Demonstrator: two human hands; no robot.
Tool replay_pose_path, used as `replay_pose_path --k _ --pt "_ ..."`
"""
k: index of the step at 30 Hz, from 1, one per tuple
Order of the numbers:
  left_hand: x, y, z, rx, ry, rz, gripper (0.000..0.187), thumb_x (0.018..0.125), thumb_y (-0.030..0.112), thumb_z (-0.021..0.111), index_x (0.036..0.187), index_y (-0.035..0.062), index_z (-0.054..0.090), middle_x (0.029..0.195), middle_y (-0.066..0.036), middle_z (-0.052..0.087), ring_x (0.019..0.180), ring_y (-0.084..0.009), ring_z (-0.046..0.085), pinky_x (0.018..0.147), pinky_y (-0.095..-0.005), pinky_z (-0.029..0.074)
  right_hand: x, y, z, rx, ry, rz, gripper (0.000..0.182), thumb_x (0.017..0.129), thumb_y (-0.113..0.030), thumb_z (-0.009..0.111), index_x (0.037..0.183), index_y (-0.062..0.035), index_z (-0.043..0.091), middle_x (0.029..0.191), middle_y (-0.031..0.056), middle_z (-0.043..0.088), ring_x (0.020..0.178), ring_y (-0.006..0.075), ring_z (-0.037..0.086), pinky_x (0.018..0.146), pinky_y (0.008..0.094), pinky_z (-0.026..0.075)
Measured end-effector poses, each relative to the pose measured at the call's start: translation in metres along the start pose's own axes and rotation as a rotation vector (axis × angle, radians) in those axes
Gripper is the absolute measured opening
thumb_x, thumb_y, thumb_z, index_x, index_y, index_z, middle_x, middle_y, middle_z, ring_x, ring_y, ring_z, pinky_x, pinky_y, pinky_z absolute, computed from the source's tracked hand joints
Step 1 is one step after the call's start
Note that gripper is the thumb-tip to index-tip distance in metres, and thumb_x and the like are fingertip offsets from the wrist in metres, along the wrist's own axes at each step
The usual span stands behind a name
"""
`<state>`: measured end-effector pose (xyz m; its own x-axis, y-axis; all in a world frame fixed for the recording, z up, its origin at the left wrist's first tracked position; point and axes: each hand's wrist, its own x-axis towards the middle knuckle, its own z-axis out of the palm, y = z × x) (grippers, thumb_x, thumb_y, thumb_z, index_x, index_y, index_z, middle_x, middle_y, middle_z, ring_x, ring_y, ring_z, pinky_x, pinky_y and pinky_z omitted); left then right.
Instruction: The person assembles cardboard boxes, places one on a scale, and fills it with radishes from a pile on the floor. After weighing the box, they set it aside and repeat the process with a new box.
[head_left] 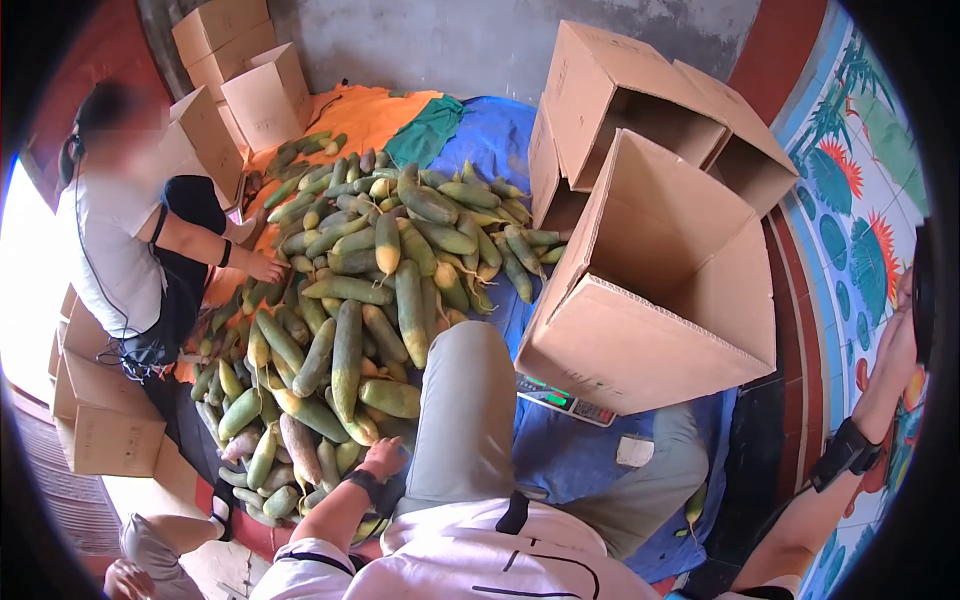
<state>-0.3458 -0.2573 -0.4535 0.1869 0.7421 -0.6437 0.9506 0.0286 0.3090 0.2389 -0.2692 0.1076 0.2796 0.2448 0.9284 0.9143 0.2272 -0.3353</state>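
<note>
My left hand [383, 458] is low at the near edge of a big heap of green radishes [348, 365], beside my bent knee. Its fingers reach out loosely over the radishes, and no radish is lifted in it. My right hand [904, 291] is raised at the far right, where its fingers appear closed against a dark object [926, 300] that I cannot make out. An open cardboard box [650, 345], its inside facing me, stands tilted on a digital scale [565, 400] with a lit green display.
More open boxes [640, 90] are stacked at the back right. Other cartons [268, 98] stand back left and near left [110, 425]. A co-worker [120, 240] crouches left, one hand on the heap. Another person's leg [165, 545] shows lower left. Blue sheeting [560, 455] covers the floor.
</note>
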Motion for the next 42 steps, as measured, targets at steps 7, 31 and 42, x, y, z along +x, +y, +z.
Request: replay_pose_path --k 7,31,42 --pt "-0.006 0.001 0.005 0.047 -0.062 0.090 0.057 0.080 0.039 0.058 0.131 0.0151 0.049 0.125 -0.014 0.054 0.120 -0.0333 0.047 0.101 -0.0418 0.039 -0.187 -0.039 0.007 -0.095 -0.750 0.374 0.017 0.088 -0.008 0.050 0.073 -0.0023 0.054 0.062 0.0037 0.050 0.055 0.0111 0.049 0.049 0.0260 0.037" --pt "0.019 0.024 -0.091 0.356 0.437 0.051 0.059 0.074 0.024 0.064 0.130 0.0144 0.050 0.144 -0.010 0.035 0.136 -0.0279 0.027 0.112 -0.0466 0.019 -0.361 0.022 -0.028 -0.278 -0.982 0.609 0.024 0.089 -0.012 0.056 0.070 0.0014 0.050 0.063 0.0148 0.052 0.053 0.0268 0.051 0.053 0.0364 0.040" --pt "0.005 0.020 -0.115 -0.131 0.589 0.263 0.046 0.074 0.017 0.067 0.118 0.0060 0.056 0.125 -0.018 0.053 0.122 -0.0355 0.045 0.104 -0.0420 0.036 -0.385 0.015 -0.042 -0.336 -0.791 0.488 0.013 0.088 -0.012 0.057 0.083 0.0003 0.057 0.067 0.0166 0.055 0.057 0.0291 0.055 0.055 0.0367 0.043"
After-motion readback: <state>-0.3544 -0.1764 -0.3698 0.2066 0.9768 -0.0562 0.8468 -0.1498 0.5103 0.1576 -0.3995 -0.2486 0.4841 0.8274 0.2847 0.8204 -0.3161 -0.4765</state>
